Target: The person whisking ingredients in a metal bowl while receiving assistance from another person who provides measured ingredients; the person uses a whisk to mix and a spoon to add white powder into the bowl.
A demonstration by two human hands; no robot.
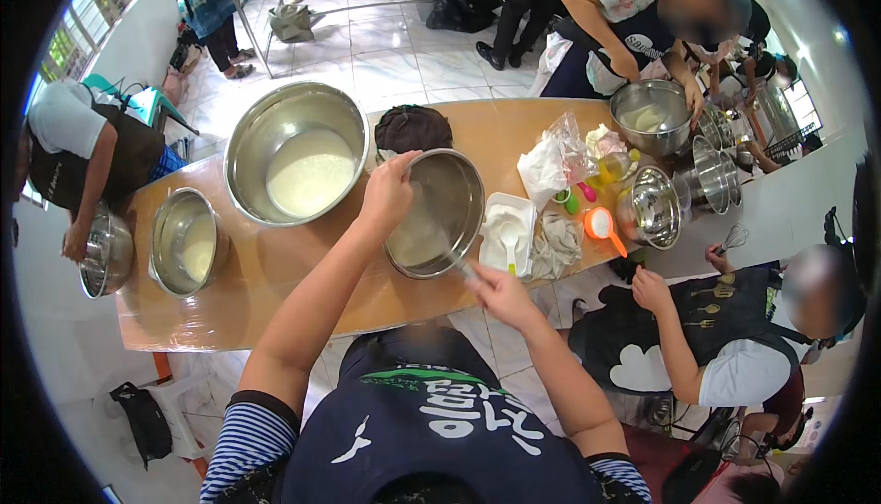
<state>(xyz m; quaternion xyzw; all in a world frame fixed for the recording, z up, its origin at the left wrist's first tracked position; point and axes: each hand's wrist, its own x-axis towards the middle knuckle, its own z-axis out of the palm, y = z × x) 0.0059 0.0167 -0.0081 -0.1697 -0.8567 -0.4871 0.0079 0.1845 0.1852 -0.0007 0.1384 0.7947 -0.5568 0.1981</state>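
A steel mixing bowl (461,190) stands tilted toward me near the middle of the table. My left hand (390,196) grips its left rim, fingers wrapped round the edge. In my right hand (500,293), closed at the bowl's near right side, is the handle of a whisk (456,263). The whisk's head lies inside the bowl, smeared by motion, and a pale mixture (418,242) shows at the bottom. Left of my left hand stands a large steel bowl (252,151) holding pale batter (312,172). Farther left is a smaller bowl (165,238) with similar batter.
A brown cloth bag (413,129) lies behind my bowl. To its right are a white foam tray (496,214) with a spoon, a crumpled cloth (558,245), an orange measuring cup (617,240), plastic bags (551,166) and an empty steel bowl (650,215). Co-workers stand around the wooden table (303,288).
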